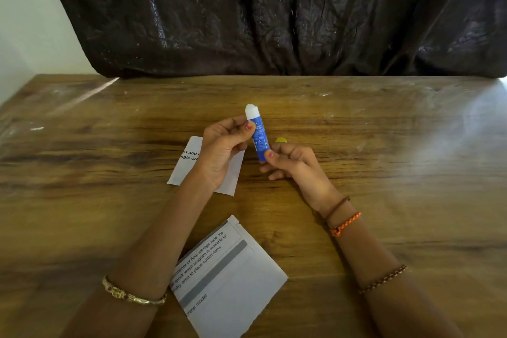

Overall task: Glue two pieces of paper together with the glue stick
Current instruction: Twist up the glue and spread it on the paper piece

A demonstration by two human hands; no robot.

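Nearest me on the brown wooden table (384, 123) lay a white printed paper sheet (230, 280), then a smaller white paper piece (183, 166). Above it my left hand (222, 149) pinched the uncapped blue glue stick (258, 137) upright, my right hand (295, 166) gripping its base, a small yellow cap (281, 140) just behind.

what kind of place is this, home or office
Probably a room at home, though that is a guess: a worn wooden table stands against a plain pale wall, and a dark crinkled cloth hangs behind it. No office gear shows.
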